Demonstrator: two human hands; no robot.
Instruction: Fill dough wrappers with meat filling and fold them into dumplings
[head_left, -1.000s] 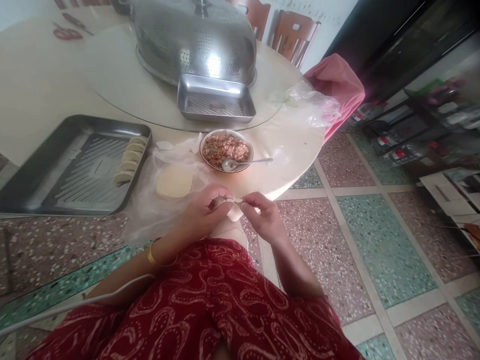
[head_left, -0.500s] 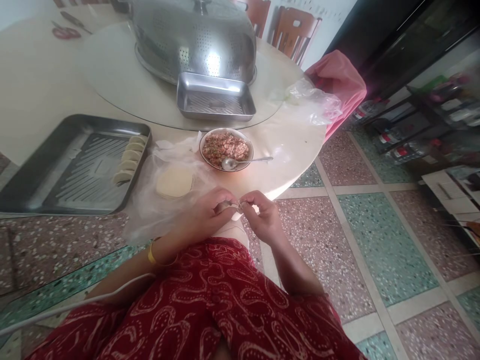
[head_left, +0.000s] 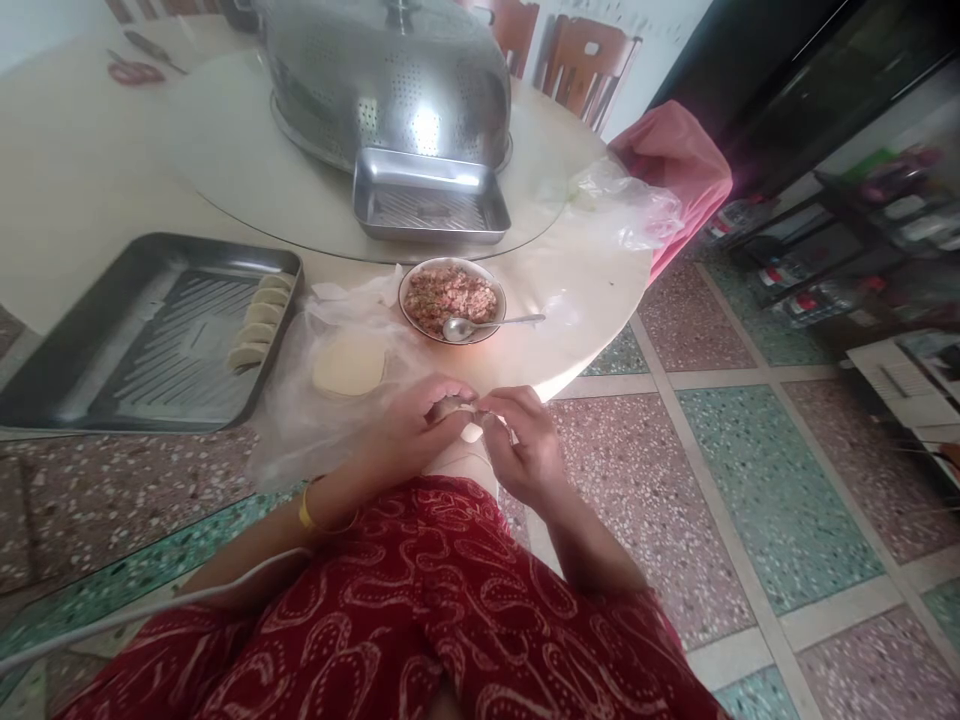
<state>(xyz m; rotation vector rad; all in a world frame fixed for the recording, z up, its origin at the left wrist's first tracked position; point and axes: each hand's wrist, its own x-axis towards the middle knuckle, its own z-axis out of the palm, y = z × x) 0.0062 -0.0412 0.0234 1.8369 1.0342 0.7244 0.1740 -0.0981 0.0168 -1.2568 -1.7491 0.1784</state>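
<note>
A pale dumpling (head_left: 463, 412) sits pinched between both hands, just in front of the table's near edge and above my lap. My left hand (head_left: 409, 425) cups it from the left. My right hand (head_left: 525, 440) presses its edge from the right, fingers closed on the dough. A stack of round wrappers (head_left: 349, 363) lies on clear plastic right behind my left hand. Behind the hands stands a bowl of minced filling (head_left: 451, 297) with a spoon (head_left: 487, 325) resting in it.
A dark metal tray (head_left: 112, 340) at the left holds several folded dumplings (head_left: 259, 322) along its right side. A smaller steel tray (head_left: 429, 200) and a large perforated steel dome (head_left: 386, 75) sit on the glass turntable. A crumpled plastic bag (head_left: 626, 205) and pink cloth (head_left: 675, 160) lie at the table's right.
My two hands have drawn closer together around the dumpling, the right hand's fingers curling in and pressing the edge more tightly. Nothing on the table has moved.
</note>
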